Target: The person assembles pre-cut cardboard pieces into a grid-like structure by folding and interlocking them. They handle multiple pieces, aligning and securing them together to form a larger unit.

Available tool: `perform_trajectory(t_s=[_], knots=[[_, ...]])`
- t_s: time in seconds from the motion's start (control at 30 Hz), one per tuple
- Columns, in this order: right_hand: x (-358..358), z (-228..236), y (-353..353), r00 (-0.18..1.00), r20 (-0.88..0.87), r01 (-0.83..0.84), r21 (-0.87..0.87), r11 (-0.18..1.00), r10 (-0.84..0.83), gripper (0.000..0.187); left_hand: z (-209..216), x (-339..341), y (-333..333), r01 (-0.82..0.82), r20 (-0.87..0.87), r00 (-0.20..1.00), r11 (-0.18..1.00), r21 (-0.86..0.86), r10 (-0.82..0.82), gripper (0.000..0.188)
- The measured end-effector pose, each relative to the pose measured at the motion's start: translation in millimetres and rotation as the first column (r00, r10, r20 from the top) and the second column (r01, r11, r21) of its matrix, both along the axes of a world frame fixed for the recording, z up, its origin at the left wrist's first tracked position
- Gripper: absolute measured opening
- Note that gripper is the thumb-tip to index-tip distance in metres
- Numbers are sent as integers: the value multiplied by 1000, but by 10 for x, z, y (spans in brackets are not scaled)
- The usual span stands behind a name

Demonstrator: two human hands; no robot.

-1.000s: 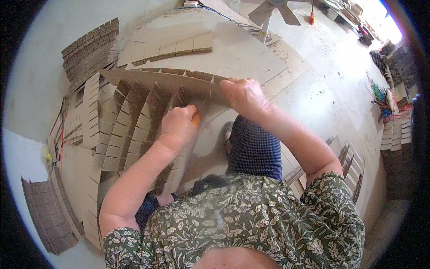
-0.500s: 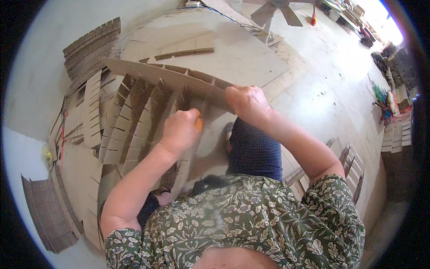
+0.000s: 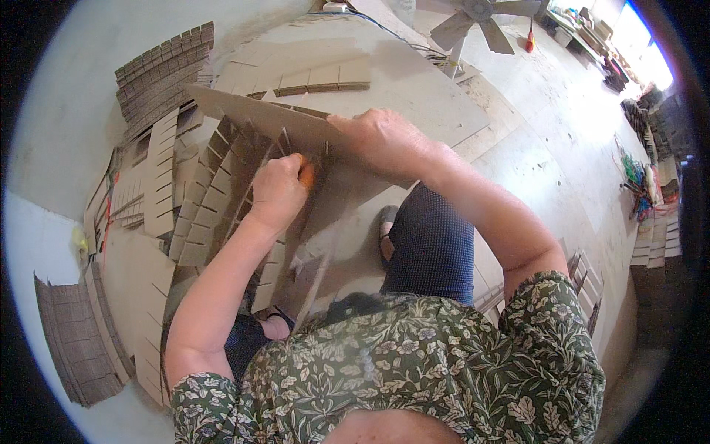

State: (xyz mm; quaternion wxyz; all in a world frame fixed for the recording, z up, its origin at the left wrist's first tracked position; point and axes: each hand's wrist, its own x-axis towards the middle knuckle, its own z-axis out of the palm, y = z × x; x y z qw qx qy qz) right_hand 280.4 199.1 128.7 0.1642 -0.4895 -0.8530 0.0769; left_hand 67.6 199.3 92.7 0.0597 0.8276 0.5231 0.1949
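Flat cardboard strip (image 3: 259, 115) is pinched by right fingers (image 3: 356, 130); left fingers (image 3: 285, 167) clench an orange object (image 3: 307, 175).

I've got a dark green shirt (image 3: 370, 340) on, covered in cream leaves and flowers, with short sleeves (image 3: 546, 305) in the same print, kinda wrinkly. My trousers (image 3: 435, 248) are dark navy with a really fine pale check. Shoe (image 3: 387, 214) on my right foot is dark and low-cut. Left hand (image 3: 279, 191) and right hand (image 3: 383, 140) are both bare.
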Motion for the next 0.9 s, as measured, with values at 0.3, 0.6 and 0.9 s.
perform_trajectory(t_s=[0.3, 0.6, 0.9], knots=[[60, -96, -63, 993, 114, -22, 233, 972, -5, 39, 17, 90, 26, 5, 45, 999, 1000, 9, -5, 14], [51, -103, -80, 999, 32, -21, 247, 969, 14, 37, -130, 235, 209, 142, 257, 958, 989, -37, -128, 10], [35, -70, -97, 989, 144, -1, 198, 980, -28, 35, -243, 165, 235, 156, 300, 943, 988, -12, -145, 14]])
